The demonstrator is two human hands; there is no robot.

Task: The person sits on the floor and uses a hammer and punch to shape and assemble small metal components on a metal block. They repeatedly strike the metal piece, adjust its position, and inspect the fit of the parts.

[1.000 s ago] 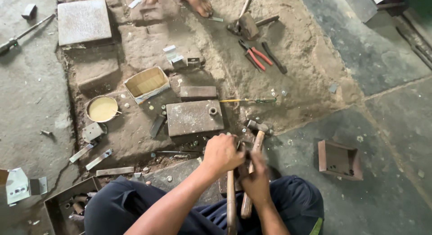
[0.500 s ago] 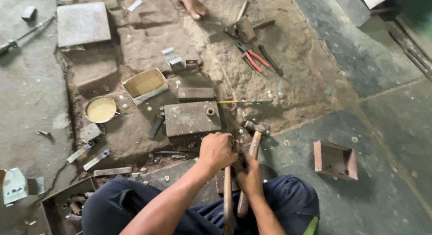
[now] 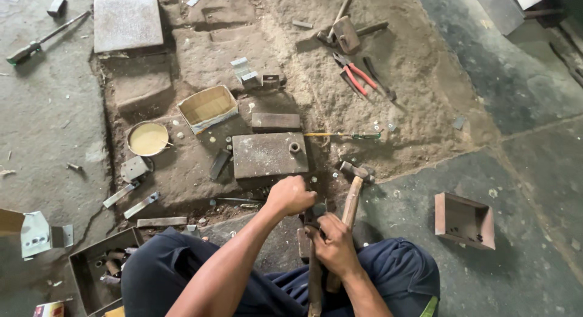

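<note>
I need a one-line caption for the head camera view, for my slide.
Seated person's right hand grips a wooden-handled hammer; left hand fisted beside a flat metal block on sandy floor.

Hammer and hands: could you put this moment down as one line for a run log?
right hand: grips hammer handle, head up | left hand: fisted by metal block | floor: pliers, tin

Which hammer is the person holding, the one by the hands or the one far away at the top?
The near hammer: its wooden handle is in the right hand. The other hammer lies untouched on the sand near the red pliers.
</note>
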